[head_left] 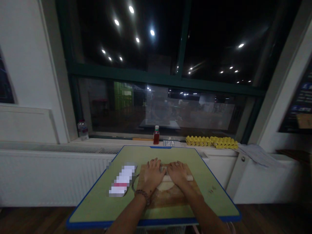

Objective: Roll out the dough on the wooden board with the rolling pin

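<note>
A pale rolling pin (189,178) lies crosswise over a flat, light round of dough (165,186) on a wooden board (168,202). My left hand (154,174) rests palm down on the pin's left part, its fingers stretched forward and apart; a dark beaded bracelet circles that wrist. Over the pin's middle is my right hand (176,172), also palm down with extended fingers and a ring on one of them. Both palms press on the pin from above rather than wrapping round it. They hide much of the pin and the dough's far edge.
The board sits on a green table (102,208) with a blue rim. Left of it lies a blurred white and red item (122,182), beside a dark cord (133,185). On the windowsill stand a red-filled bottle (156,136), a clear bottle (83,130) and a yellow egg tray (211,142).
</note>
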`<state>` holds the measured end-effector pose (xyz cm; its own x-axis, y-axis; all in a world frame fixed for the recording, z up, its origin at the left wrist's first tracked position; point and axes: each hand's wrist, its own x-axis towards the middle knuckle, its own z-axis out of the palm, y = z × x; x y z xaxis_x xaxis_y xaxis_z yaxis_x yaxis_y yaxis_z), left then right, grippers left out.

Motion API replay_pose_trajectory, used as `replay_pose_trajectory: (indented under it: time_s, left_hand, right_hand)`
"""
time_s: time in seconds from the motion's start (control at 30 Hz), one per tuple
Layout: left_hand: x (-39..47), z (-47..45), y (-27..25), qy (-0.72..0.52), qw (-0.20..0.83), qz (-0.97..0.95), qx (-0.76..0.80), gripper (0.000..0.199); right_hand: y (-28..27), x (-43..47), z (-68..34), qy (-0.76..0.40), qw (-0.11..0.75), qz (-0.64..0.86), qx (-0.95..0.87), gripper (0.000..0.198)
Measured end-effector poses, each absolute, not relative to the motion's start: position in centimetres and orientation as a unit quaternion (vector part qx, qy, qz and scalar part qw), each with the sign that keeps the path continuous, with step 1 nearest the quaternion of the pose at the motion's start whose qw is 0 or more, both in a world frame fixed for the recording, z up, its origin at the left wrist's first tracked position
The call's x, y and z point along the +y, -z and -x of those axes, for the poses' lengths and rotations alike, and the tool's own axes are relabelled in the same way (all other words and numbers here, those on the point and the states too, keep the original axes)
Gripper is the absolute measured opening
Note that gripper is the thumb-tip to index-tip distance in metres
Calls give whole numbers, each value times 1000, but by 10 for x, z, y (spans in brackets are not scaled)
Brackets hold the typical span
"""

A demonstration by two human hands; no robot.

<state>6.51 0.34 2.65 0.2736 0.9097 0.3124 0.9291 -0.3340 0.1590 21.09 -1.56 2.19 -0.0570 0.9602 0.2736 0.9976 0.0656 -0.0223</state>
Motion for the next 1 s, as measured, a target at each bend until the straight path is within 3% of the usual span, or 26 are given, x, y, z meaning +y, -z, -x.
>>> replay_pose_trajectory:
  time_s: [0.43, 0.77, 1.0]
  left_hand:
    - [-37, -43, -13, 165, 8, 892, -420, 54]
    - [0, -61, -20, 184, 37, 825, -532, 50]
    - [27, -65, -26, 220, 69, 788, -572, 55]
  right_hand:
    - [16, -58, -226, 74, 196, 611, -763, 48]
    - [-2, -6, -215, 81, 203, 666, -713, 44]
    - [-10, 32, -211, 94, 253, 729, -629, 44]
